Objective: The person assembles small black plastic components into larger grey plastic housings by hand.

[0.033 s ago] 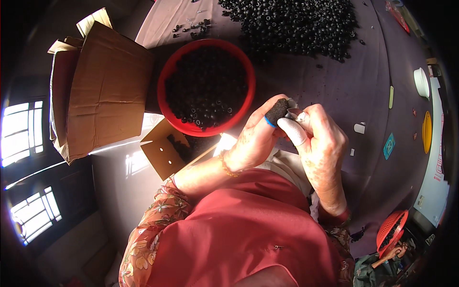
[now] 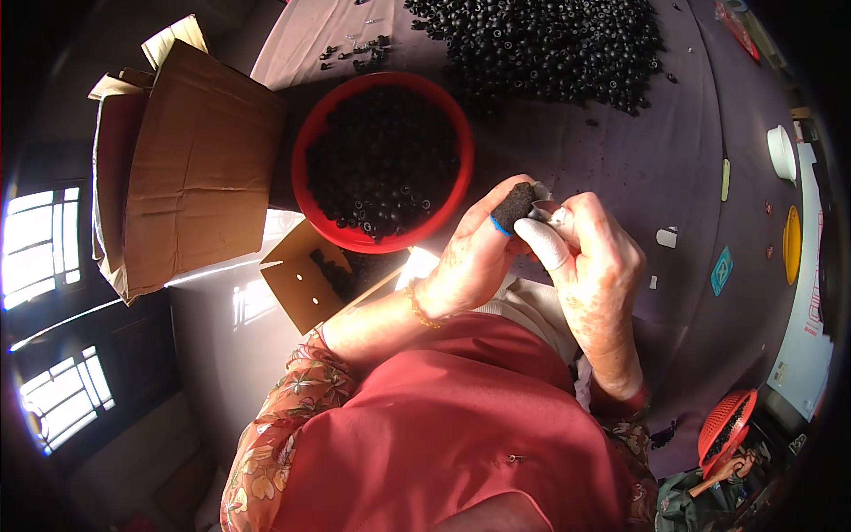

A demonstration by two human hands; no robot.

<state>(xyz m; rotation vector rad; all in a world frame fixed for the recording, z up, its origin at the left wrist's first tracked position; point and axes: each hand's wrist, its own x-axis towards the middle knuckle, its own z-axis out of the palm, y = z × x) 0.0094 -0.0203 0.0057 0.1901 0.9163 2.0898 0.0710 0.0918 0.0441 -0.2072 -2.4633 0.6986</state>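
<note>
My left hand [image 2: 474, 253] and my right hand [image 2: 603, 257] meet in front of my red apron, fingers closed. A dark, worn finger cover with a blue rim [image 2: 511, 207] sits on my left thumb. On my right thumb is a white finger cover [image 2: 543, 246]. Between the fingertips shows a small shiny metal blade-like tool [image 2: 542, 209], pinched in my right hand. What my left fingers pinch is hidden behind the thumb. Left of the hands stands a red basin [image 2: 300, 164] full of small black ring-like parts [image 2: 381, 168].
A large pile of black parts [image 2: 550, 53] covers the far tablecloth [image 2: 660, 160]. At left stand a tall cardboard box [image 2: 199, 168] and a smaller open box [image 2: 297, 288]. On the right lie a teal card [image 2: 722, 270], a yellow dish [image 2: 792, 244], a white bowl [image 2: 781, 152] and a red basket [image 2: 722, 421].
</note>
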